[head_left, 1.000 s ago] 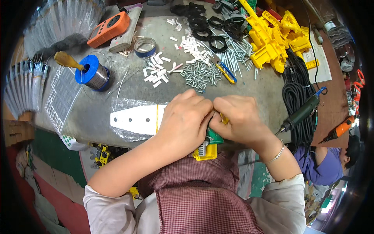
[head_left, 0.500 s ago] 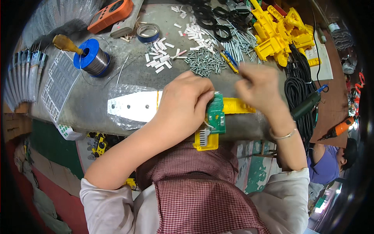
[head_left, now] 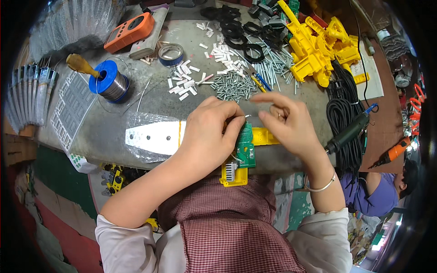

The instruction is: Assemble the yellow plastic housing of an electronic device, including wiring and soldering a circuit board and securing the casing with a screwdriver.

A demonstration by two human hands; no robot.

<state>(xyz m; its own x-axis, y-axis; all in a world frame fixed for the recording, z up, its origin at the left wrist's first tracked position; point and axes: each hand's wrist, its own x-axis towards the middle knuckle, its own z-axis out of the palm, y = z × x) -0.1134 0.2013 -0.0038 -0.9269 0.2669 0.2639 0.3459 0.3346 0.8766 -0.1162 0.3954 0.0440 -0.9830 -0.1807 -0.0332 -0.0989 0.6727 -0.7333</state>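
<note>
The left hand [head_left: 207, 132] grips a green circuit board [head_left: 246, 148] seated in a yellow plastic part [head_left: 234, 175] at the worktop's near edge. The right hand [head_left: 287, 123] hovers beside it, fingers loosely curled, holding nothing I can see. A slipping grip could drop the board off the edge; the screw pile [head_left: 234, 86] just beyond could scatter.

An orange handheld meter [head_left: 128, 31] with a small dark screen lies at the far left of the bench. A clear plastic bag [head_left: 141, 136] covers the metal strip at the near edge. A white printed sheet [head_left: 371, 75] lies far right, under black cable.
</note>
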